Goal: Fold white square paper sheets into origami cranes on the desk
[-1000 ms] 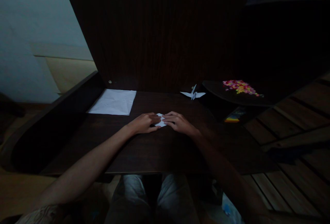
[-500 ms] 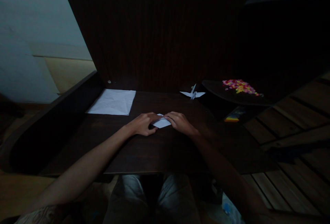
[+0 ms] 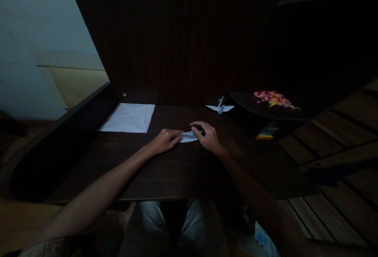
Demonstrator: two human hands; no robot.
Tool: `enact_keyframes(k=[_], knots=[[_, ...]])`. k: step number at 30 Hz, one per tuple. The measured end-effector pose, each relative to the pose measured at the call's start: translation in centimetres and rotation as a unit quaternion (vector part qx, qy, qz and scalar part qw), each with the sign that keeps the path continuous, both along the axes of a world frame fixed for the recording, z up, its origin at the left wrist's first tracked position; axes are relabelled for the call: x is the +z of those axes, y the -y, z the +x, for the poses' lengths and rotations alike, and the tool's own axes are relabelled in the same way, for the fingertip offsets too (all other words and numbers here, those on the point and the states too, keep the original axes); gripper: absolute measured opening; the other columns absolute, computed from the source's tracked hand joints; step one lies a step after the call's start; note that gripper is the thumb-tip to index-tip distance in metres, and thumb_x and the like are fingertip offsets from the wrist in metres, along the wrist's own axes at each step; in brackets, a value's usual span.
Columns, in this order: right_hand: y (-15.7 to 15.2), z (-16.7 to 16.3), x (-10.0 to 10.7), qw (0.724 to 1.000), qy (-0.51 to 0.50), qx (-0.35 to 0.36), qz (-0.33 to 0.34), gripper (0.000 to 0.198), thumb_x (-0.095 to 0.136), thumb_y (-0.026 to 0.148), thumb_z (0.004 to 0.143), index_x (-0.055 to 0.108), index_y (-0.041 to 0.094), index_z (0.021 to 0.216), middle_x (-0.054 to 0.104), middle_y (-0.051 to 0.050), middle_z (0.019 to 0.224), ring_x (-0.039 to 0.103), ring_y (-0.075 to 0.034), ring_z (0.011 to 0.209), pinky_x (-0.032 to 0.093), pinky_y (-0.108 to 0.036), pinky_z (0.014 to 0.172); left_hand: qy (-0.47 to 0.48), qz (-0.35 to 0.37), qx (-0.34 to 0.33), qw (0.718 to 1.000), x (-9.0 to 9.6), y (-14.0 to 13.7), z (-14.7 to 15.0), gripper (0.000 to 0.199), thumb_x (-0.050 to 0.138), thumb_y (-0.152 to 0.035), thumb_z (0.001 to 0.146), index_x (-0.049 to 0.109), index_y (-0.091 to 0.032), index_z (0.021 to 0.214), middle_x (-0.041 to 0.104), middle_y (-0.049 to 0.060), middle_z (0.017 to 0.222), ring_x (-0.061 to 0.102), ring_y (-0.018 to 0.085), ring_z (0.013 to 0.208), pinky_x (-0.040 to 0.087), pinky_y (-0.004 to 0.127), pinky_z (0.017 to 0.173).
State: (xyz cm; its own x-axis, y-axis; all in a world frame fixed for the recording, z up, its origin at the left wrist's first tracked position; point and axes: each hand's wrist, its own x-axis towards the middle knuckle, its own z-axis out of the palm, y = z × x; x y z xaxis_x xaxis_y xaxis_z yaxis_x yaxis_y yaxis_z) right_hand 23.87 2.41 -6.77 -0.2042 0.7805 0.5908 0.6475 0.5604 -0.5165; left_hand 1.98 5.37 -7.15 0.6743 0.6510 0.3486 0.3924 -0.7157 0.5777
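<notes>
Behind everything you have a tall dark panel [image 3: 177, 40], and at its foot spreads the dark wooden desktop [image 3: 165, 176] you are working on; to your right a small curved shelf [image 3: 248, 106] juts out, and at the far left of the desktop lies white paper [image 3: 130, 117], flat and squared, well apart from your hands. On the shelf sits a scatter of bright little pieces [image 3: 274, 99], pink, red and yellow. Your left hand [image 3: 163, 140] rests low with its fingers close together on the folded paper's left end, thumb along the near side; your right hand [image 3: 209, 135] arches at the other end, thumb and forefinger parted, though you cannot tell from here whether either hand pinches or only presses. Beyond the right hand, near the panel, stands a paper bird [image 3: 220, 109]. Smallest is the folded paper [image 3: 189, 136] itself, between your hands, its long axis running left to right, roughly along the desktop's front edge, neither hand clearly nearer
</notes>
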Motion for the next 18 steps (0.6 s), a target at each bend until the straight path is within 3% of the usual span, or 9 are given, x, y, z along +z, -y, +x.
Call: enact_keyframes(k=[4, 8, 13, 18], knots=[[-0.3, 0.5, 0.1, 0.987, -0.155, -0.030, 0.010, 0.036, 0.047, 0.040, 0.089, 0.051, 0.022, 0.120, 0.056, -0.010, 0.125, 0.054, -0.023, 0.110, 0.042, -0.039, 0.095, 0.075, -0.102, 0.110, 0.986, 0.8, -0.2, 0.0, 0.033, 0.058, -0.039, 0.081, 0.069, -0.013, 0.098, 0.072, 0.005, 0.093, 0.064, 0.021, 0.083, 0.049, 0.029, 0.075], [-1.0, 0.7, -0.3, 0.958, -0.286, -0.015, -0.037, 0.041, 0.045, 0.046, 0.088, 0.047, 0.022, 0.121, 0.053, -0.012, 0.126, 0.057, -0.022, 0.101, 0.047, -0.036, 0.085, 0.207, -0.251, 0.140, 0.935, 0.9, -0.4, 0.4, 0.045, 0.070, -0.044, 0.067, 0.069, -0.011, 0.097, 0.071, 0.007, 0.091, 0.064, 0.022, 0.080, 0.050, 0.030, 0.067], [-1.1, -0.5, -0.7, 0.933, -0.296, 0.076, -0.192, 0.042, 0.059, 0.051, 0.077, 0.056, 0.019, 0.103, 0.064, -0.004, 0.085, 0.060, -0.015, 0.069, 0.049, -0.027, 0.061, 0.295, -0.374, 0.118, 0.871, 0.6, 0.2, 1.3, 0.054, 0.078, -0.041, 0.058, 0.067, -0.010, 0.102, 0.071, 0.009, 0.091, 0.065, 0.021, 0.075, 0.049, 0.028, 0.062], [-0.7, -1.8, -1.2, 0.915, -0.292, 0.073, -0.269, 0.040, 0.068, 0.054, 0.066, 0.063, 0.016, 0.075, 0.063, -0.002, 0.065, 0.052, -0.011, 0.047, 0.042, -0.023, 0.041, 0.293, -0.468, 0.050, 0.832, 0.4, 0.9, 1.9, 0.045, 0.078, -0.035, 0.058, 0.069, -0.011, 0.095, 0.072, 0.007, 0.083, 0.065, 0.017, 0.069, 0.049, 0.026, 0.062]])
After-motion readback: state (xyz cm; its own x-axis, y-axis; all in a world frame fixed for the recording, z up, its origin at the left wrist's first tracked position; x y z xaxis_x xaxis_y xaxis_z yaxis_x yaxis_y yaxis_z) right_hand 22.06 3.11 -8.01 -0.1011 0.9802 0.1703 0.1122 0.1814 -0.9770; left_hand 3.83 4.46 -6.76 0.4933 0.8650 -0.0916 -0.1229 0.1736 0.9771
